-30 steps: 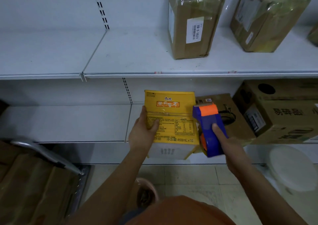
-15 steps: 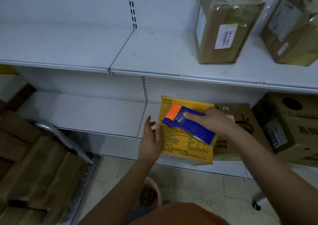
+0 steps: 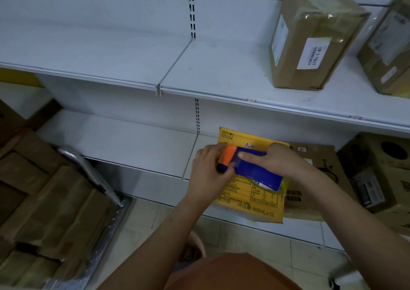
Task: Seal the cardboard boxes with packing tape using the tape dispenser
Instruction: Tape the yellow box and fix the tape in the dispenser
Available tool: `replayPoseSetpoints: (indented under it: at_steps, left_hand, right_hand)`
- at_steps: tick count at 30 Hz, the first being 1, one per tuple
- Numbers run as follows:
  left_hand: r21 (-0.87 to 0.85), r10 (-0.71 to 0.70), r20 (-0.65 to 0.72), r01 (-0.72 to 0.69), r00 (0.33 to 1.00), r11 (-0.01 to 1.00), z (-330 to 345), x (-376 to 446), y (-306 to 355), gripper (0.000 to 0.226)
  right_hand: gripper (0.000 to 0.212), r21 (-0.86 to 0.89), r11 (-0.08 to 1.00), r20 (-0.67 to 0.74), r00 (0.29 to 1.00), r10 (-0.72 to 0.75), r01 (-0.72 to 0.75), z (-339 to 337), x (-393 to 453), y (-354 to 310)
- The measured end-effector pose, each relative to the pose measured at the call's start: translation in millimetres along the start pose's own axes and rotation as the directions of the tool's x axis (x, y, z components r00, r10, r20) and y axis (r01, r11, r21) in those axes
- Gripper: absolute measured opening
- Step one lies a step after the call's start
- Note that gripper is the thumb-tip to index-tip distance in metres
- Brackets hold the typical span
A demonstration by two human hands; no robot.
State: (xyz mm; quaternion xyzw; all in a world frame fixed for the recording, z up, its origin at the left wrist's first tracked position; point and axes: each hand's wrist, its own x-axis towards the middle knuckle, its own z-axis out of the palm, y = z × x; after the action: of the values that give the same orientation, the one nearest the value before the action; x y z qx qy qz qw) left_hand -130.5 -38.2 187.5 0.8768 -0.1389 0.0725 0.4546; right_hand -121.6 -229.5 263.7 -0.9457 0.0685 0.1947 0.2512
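The yellow box (image 3: 248,192) is standing at the front edge of the lower shelf (image 3: 124,139), near the joint between two shelf boards, with its printed face turned up toward the camera. The tape dispenser (image 3: 255,170), blue with an orange end, is lying across the upper part of this face, the orange end pointing to the left. The right hand (image 3: 279,159) is gripping the blue body from above; its fingers are curled around it and the forefinger is lying straight along the top, toward the orange end. The left hand (image 3: 208,170) is holding the orange end, with the thumb under it and the fingers bent over it. Whether this hand is also pinching a strip of tape, I cannot tell.

Just beside the yellow box, on its right, a brown carton (image 3: 319,174) is sitting on the same shelf, and a larger carton (image 3: 381,174) with a round hole is standing further right. On the upper shelf (image 3: 221,74), two taped parcels (image 3: 310,39) with white labels are standing toward the right end. At the lower left, flattened cardboard (image 3: 44,201) is lying on a metal cart (image 3: 97,179) on the floor.
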Motion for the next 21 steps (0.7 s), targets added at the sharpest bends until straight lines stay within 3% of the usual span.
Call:
replayPoseSetpoints:
  at_steps: [5,8,10,12,15,21]
  left_hand:
    - [-0.043,-0.052,-0.153,0.046,0.987,0.998,-7,5,-2,0.013]
    - [-0.275,-0.325,-0.266,0.252,0.907,0.928,-10,6,-10,0.006]
    - [-0.434,-0.552,-0.21,0.429,0.807,0.792,-11,7,-19,0.01]
    - [-0.561,-0.688,-0.098,0.531,0.719,0.635,-9,7,-24,0.019]
    - [-0.689,-0.777,0.022,0.572,0.63,0.444,-3,8,-27,0.02]
    - [-0.716,-0.867,0.233,0.681,0.441,0.155,9,15,-34,0.003]
  right_hand:
    - [0.087,-0.032,0.999,0.002,1.0,-0.019,0.019,1,-2,-2]
    - [0.081,0.006,1.0,0.029,1.0,-0.007,0.007,-3,-3,0]
    - [0.082,0.031,1.0,0.047,0.999,-0.007,0.005,-4,-1,2]
    - [0.083,0.052,0.999,0.055,0.998,-0.008,0.005,-4,0,5]
    - [0.08,0.056,0.998,0.045,0.999,-0.01,0.008,-4,2,6]
    - [0.083,0.002,1.0,0.027,1.0,0.008,-0.008,-4,9,4]
